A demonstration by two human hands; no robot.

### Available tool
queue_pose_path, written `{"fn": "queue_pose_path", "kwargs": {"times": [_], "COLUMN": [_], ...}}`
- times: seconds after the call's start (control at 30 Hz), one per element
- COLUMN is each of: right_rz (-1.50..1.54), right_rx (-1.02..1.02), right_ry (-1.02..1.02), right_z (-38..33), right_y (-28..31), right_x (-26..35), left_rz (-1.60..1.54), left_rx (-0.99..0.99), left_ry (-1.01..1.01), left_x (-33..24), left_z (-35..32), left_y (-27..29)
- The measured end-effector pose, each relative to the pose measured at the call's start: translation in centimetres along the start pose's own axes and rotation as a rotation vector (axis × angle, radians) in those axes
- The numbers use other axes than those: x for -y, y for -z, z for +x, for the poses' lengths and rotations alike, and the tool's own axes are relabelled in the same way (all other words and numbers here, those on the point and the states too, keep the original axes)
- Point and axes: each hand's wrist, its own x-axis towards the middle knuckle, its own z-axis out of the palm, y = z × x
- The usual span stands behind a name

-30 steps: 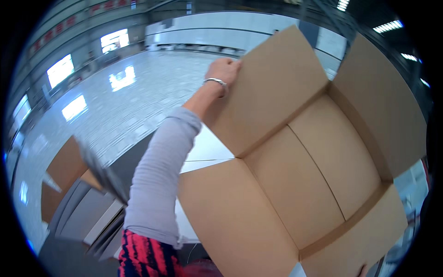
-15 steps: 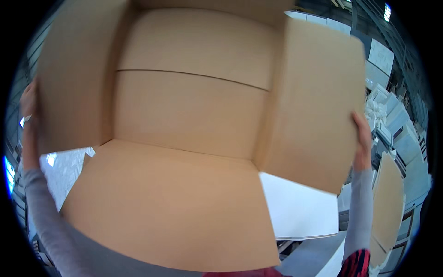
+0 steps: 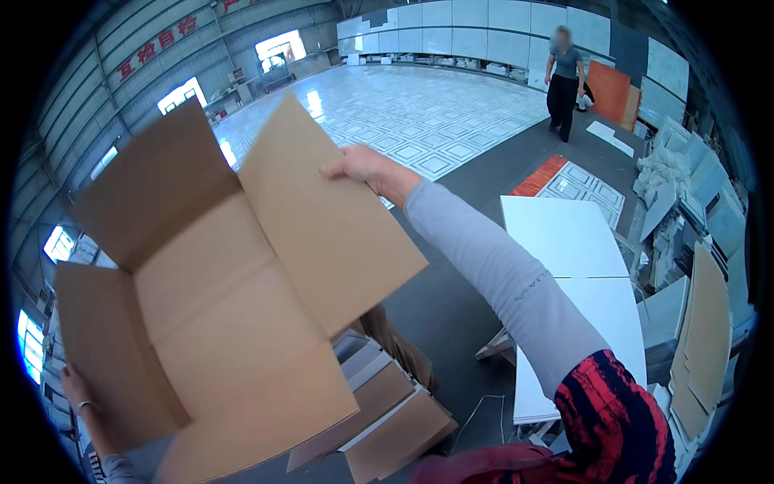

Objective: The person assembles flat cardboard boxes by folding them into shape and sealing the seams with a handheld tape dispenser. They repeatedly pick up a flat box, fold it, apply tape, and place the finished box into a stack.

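Observation:
A large brown cardboard box (image 3: 234, 323) with its flaps spread hangs tilted in front of me on the left. My right hand (image 3: 364, 171) grips the outer edge of its right flap, the thumb on the inner face and the other fingers behind. At the lower left my left hand (image 3: 78, 393) is closed on the edge of the left flap, its fingers partly hidden behind the board. Under the box, flattened cardboard pieces (image 3: 399, 431) lean in a stack beside its lower right corner.
A white-topped table (image 3: 580, 323) stands to my right. Farther off lies a patterned tile floor (image 3: 451, 137), and a person (image 3: 566, 81) stands near an orange panel (image 3: 609, 93). Slabs and brown boards (image 3: 700, 339) lean along the right side.
The box has swung from straight ahead to the left and tilted, carried by both hands. My right arm now reaches across; the white table and the tile floor have come into view.

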Motion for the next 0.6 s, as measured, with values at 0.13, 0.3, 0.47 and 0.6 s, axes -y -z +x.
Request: {"fn": "queue_pose_path", "kwargs": {"times": [0.13, 0.3, 0.47, 0.6], "right_rz": [-0.061, 0.038, -0.176, -0.076], "right_rx": [-0.024, -0.009, -0.055, 0.005], "right_ry": [-0.18, -0.294, -0.277, -0.069], "right_z": [1.9, -1.0, -3.5, 0.4], "right_y": [0.5, 1.2, 1.1, -1.5], "right_x": [-7.4, -10.0, -7.5, -8.1], "left_rz": [0.091, 0.276, 0.216, -0.085], "left_rx": [0.356, 0.556, 0.617, -0.044], "left_ry": [0.033, 0.019, 0.049, -0.318], "left_x": [-7.6, -14.3, -12.6, 11.1], "left_z": [-10.7, -19.2, -15.8, -1.0], "left_y": [-4.9, -8.8, -13.3, -13.8]}}
